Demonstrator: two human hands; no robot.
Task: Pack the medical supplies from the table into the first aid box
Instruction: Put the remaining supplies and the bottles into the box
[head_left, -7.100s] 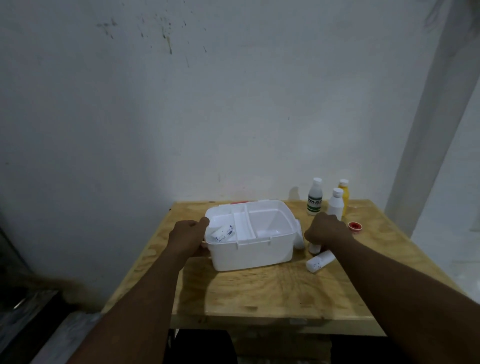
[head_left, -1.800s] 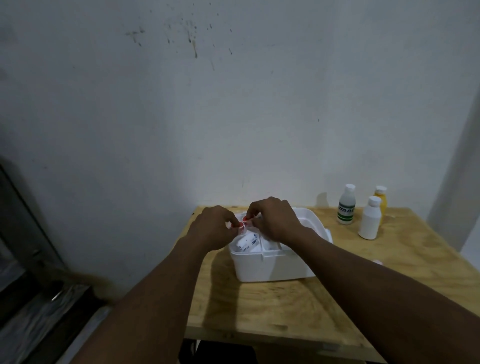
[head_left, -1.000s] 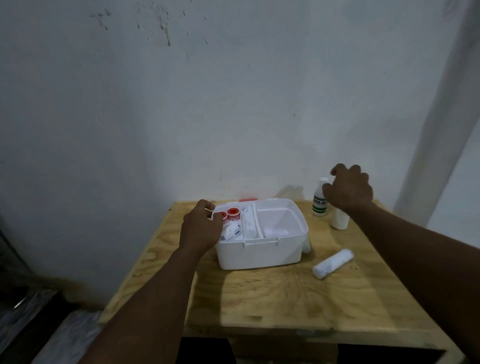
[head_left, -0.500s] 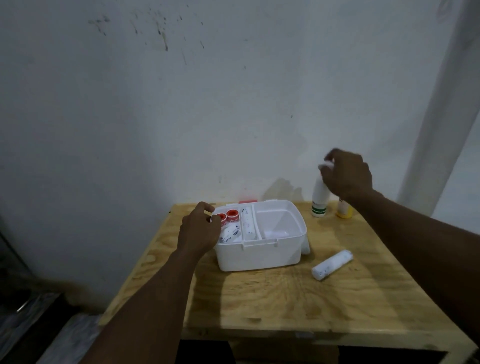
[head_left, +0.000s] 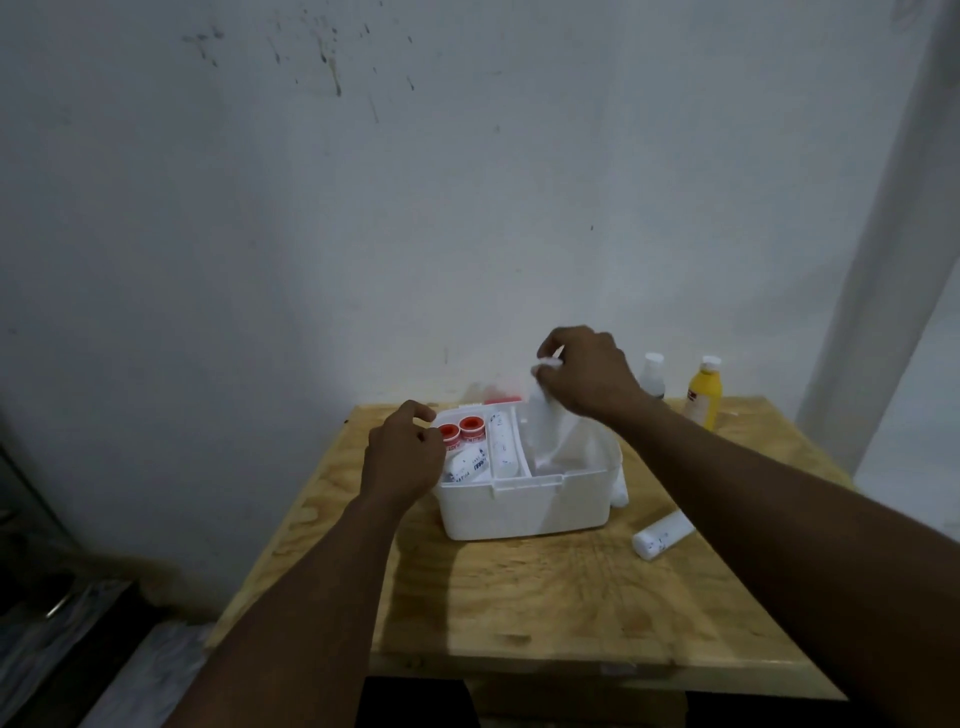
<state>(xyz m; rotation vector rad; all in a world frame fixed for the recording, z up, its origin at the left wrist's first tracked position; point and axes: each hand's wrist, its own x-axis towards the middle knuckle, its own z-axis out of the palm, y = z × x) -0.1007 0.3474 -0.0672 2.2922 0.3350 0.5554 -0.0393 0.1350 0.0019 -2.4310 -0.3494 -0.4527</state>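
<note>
My left hand (head_left: 402, 457) sits curled at the left rim of the first aid box (head_left: 524, 509); whether it grips, I cannot tell. Red tape rolls (head_left: 460, 428) lie in the left compartment. My right hand (head_left: 587, 379) pinches a blurred white bottle (head_left: 540, 421) over the right compartment. A bandage roll (head_left: 662, 535) lies on the table (head_left: 519, 597), right of the box.

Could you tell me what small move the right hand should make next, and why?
Probably lower the white bottle into the right compartment of the first aid box and let go: the right hand holds it by the cap over that compartment, and the left hand rests at the box's left rim.
</note>
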